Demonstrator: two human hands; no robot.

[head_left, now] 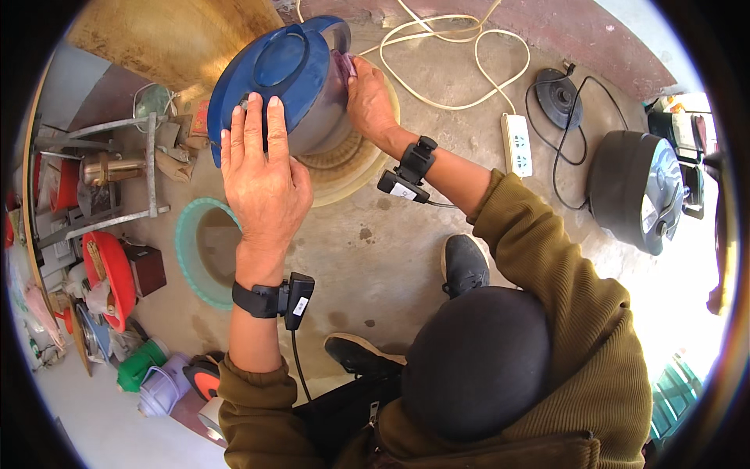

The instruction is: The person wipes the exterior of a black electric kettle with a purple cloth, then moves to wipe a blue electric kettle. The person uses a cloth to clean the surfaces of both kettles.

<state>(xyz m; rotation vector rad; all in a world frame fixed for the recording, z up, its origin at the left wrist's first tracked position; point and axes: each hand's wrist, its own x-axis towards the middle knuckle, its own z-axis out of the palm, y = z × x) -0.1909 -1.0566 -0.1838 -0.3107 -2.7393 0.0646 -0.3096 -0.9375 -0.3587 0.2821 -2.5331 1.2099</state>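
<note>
A large blue piece (pixel 275 74) with a raised round disc and a cloudy, greyish side stands tilted over a beige basin (pixel 355 176). My left hand (pixel 266 184) lies on its near blue edge, fingers stretched out and slightly apart. At its right side, my right hand (pixel 373 100) is closed on a purple cloth (pixel 344 66), pressed against the cloudy wall. The fingertips of that hand are partly hidden. Just left of my left wrist sits a turquoise bucket (pixel 187 258) with murky water in it.
Right of the basin lie a white power strip (pixel 516 145), its looped cord (pixel 476 86), a dark round base (pixel 558 97) and a black appliance (pixel 625 187). A metal frame (pixel 151 168), a red basin (pixel 117 281) and a green jug (pixel 142 366) crowd the left. A wooden board (pixel 164 39) stands behind.
</note>
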